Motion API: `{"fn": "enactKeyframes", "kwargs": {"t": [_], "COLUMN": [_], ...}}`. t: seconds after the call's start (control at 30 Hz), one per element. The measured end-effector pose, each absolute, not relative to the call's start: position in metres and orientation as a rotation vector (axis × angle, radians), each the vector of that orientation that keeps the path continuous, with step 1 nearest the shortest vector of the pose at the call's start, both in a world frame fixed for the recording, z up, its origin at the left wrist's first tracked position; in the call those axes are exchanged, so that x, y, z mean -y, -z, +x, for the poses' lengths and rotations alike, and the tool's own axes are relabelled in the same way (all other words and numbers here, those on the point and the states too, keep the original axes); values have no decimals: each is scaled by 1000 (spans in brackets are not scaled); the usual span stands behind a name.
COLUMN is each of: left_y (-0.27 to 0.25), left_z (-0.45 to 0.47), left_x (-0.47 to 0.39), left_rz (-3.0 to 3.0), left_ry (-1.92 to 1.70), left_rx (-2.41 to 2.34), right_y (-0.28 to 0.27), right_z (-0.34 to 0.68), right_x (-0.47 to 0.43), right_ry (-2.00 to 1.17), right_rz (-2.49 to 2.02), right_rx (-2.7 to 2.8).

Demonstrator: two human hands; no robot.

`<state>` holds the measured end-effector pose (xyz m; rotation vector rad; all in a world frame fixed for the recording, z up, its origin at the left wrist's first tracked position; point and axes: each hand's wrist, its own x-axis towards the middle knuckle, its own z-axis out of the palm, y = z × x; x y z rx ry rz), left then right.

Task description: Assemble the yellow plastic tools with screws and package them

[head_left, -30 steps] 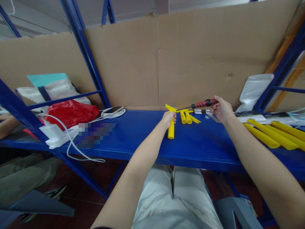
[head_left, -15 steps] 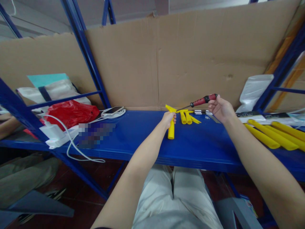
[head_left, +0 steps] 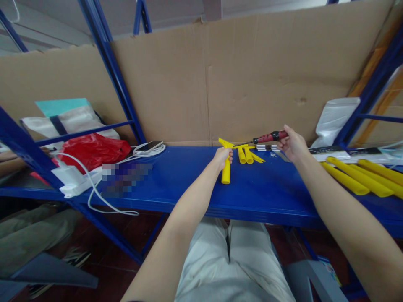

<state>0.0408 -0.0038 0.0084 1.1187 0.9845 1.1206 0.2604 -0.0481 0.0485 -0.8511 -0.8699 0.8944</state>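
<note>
My left hand (head_left: pixel 223 157) is closed around a yellow plastic piece (head_left: pixel 226 175) with a tube-shaped lower part and a slanted, wider top. My right hand (head_left: pixel 293 143) grips the end of a red and black screwdriver (head_left: pixel 270 137). The screwdriver slants slightly downward to the left, its thin shaft meeting the top of the yellow piece just above my left fingers. Whether a screw sits at the tip is too small to make out. Right behind the held piece, more yellow plastic parts (head_left: pixel 248 156) lie on the blue table (head_left: pixel 185 180).
Several long yellow tubes (head_left: pixel 349 178) lie at the right. Small white and dark sticks (head_left: pixel 266 147) lie by the cardboard wall (head_left: pixel 208 84). To the left are a phone (head_left: pixel 149 146), a white power strip (head_left: pixel 83 184) with a cable, and a red bag (head_left: pixel 96 149). Another person's arm shows at far left.
My right hand and the screwdriver handle have shifted slightly right and down, so the screwdriver lies flatter. My left hand and the yellow piece stay in place.
</note>
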Motion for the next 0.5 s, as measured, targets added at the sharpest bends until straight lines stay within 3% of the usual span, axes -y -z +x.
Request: {"fn": "enactKeyframes", "kwargs": {"t": [0.5], "left_y": [-6], "left_z": [42], "left_x": [1], "left_rz": [1130], "left_ry": [-1121], "left_rx": [-970], "right_y": [-51], "right_z": [261], "right_x": [54], "right_ry": [-960], "right_rz": [-748], "right_rx": [986]}}
